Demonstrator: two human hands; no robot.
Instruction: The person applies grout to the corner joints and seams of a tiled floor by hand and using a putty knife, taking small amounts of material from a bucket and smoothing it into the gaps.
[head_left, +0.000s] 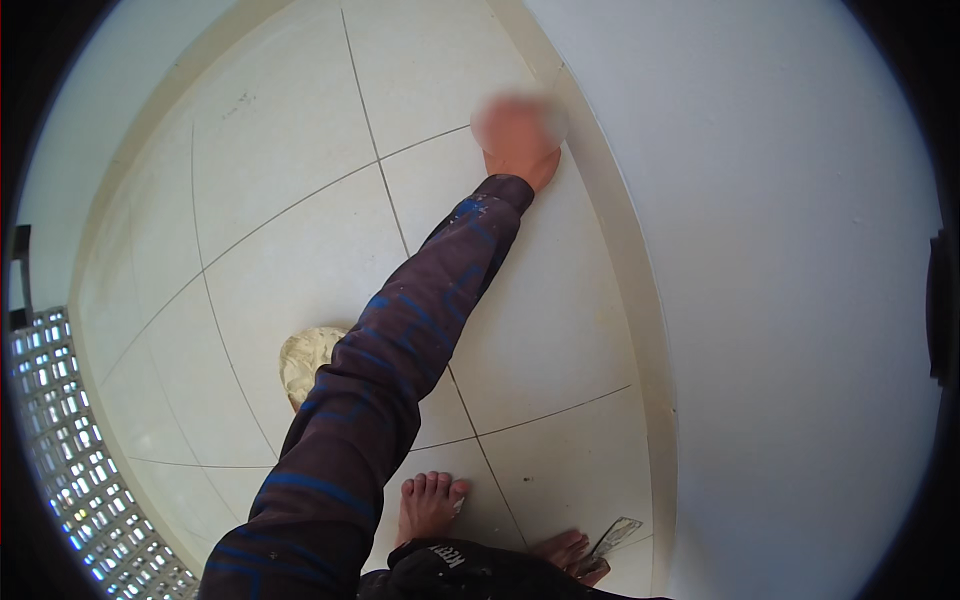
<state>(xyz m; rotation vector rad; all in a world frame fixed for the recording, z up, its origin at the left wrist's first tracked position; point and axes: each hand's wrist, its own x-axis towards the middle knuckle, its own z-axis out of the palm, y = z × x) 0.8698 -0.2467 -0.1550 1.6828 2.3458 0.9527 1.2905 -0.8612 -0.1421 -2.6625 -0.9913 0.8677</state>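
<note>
My left arm, in a dark sleeve with blue streaks, reaches across to the far right. My left hand (pixel 518 135) is beside the foot of the wall; its fingers are blurred over, so whether they hold anything does not show. At the lower right, what shows of my right hand (pixel 592 573) is closed on a putty knife (pixel 617 535) with a smeared flat blade. Most of that hand is hidden by my dark shirt. A round lump or tub of cream putty (pixel 308 362) appears from behind my left sleeve, which covers part of it.
A white wall (pixel 770 300) rises along the right, with a beige skirting strip (pixel 625 240) at its base. Cream floor tiles (pixel 290 130) carry dark joints and a few smudges. My bare left foot (pixel 430 507) stands near the middle. A perforated block screen (pixel 75 460) lines the lower left.
</note>
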